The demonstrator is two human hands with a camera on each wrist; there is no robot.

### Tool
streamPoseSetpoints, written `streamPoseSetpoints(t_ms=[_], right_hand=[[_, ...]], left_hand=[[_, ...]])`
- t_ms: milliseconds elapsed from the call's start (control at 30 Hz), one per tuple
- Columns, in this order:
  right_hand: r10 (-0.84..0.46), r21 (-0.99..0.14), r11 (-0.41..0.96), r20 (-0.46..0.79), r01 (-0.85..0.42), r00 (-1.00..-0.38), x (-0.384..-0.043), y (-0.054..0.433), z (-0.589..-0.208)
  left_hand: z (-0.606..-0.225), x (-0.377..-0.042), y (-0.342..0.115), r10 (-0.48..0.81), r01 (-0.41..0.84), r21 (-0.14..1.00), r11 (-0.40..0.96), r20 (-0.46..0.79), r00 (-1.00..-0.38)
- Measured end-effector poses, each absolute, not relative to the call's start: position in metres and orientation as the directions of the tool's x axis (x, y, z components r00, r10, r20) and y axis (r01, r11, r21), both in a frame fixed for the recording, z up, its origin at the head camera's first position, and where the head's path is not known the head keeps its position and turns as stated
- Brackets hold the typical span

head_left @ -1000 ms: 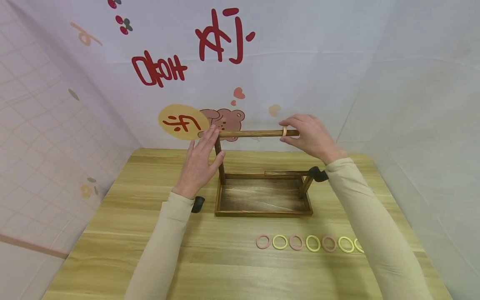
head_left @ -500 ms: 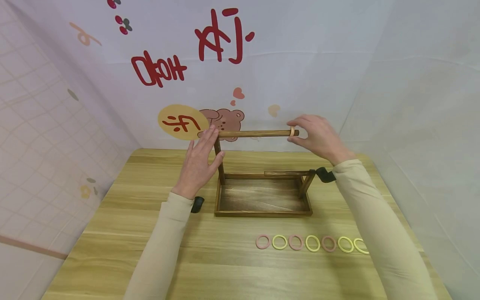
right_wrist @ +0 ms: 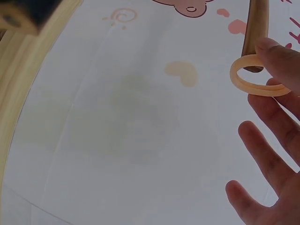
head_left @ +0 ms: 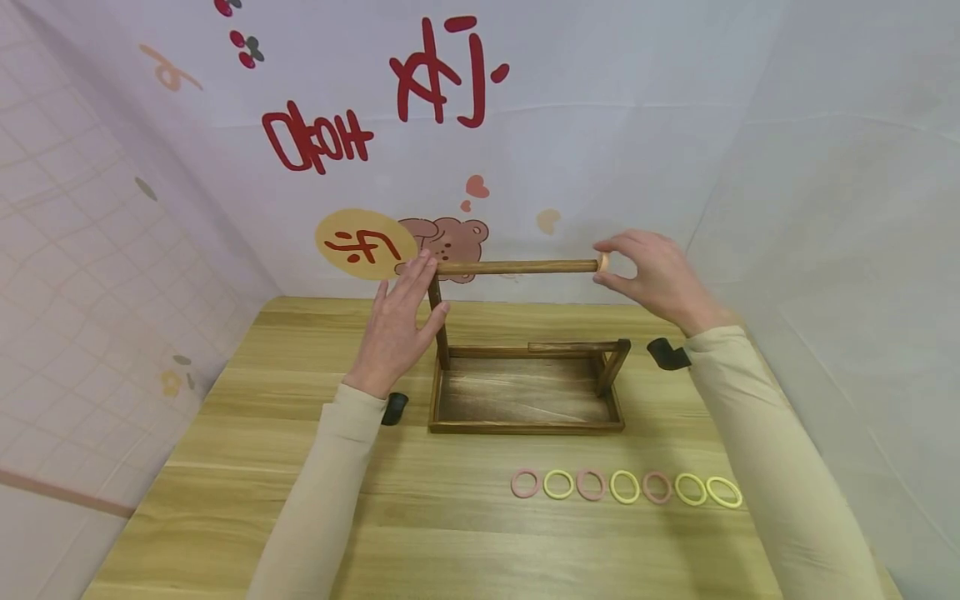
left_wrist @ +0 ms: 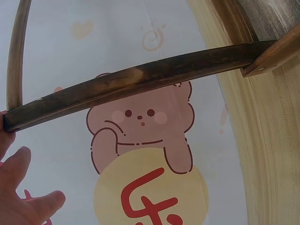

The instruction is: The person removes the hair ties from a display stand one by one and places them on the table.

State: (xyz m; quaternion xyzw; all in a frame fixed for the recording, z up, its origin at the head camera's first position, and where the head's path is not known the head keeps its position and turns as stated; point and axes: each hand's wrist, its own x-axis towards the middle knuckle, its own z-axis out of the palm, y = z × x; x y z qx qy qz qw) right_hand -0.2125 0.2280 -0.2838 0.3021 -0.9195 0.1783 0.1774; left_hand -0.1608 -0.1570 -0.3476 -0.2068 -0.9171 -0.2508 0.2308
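Observation:
My right hand [head_left: 656, 271] pinches a light orange ring [right_wrist: 239, 80] between thumb and fingers, right at the free end of the upper wooden bar [head_left: 517, 267]. In the right wrist view the bar's tip shows through the ring's opening. My left hand [head_left: 401, 329] lies with straight fingers against the top of the dark wooden post [head_left: 441, 325], where the bar joins it. Seen from the left wrist, fingertips touch that corner of the post [left_wrist: 136, 82]. Both belong to a brown wooden stand with a shallow tray base [head_left: 525, 427] on the table.
A lower short bar [head_left: 573, 347] juts left from a short post [head_left: 615, 367] on the stand's right side. In front, several pink rings [head_left: 526, 483] and yellow rings [head_left: 558, 484] lie in a row on the wooden table [head_left: 420, 525]. A printed white cloth [head_left: 637, 150] hangs behind.
My right hand has moved right, sliding the orange ring along the upper bar to its free end. The left hand has stayed in place.

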Motion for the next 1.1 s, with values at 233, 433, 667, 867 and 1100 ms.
streamPoseSetpoints(t_ms=[233, 433, 667, 867, 1100], right_hand=[[-0.492, -0.214, 0.746, 0.460, -0.631, -0.739, -0.201, 0.237, -0.284], [-0.483, -0.225, 0.748, 0.460, -0.624, -0.745, -0.191, 0.246, -0.289], [-0.473, -0.223, 0.751, 0.476, -0.621, -0.742, -0.177, 0.257, -0.296], [-0.497, -0.192, 0.723, 0.522, -0.663, -0.693, -0.165, 0.268, -0.305], [-0.509, -0.157, 0.715, 0.551, -0.682, -0.661, -0.150, 0.280, -0.317]], left_hand=[[-0.348, -0.162, -0.157, 0.264, 0.490, 0.360, 0.794, 0.522, -0.811], [-0.347, -0.162, -0.158, 0.264, 0.487, 0.364, 0.794, 0.516, -0.815], [-0.348, -0.162, -0.158, 0.266, 0.490, 0.360, 0.794, 0.519, -0.812], [-0.348, -0.162, -0.158, 0.267, 0.494, 0.362, 0.791, 0.521, -0.810], [-0.348, -0.162, -0.158, 0.267, 0.491, 0.359, 0.794, 0.520, -0.812]])
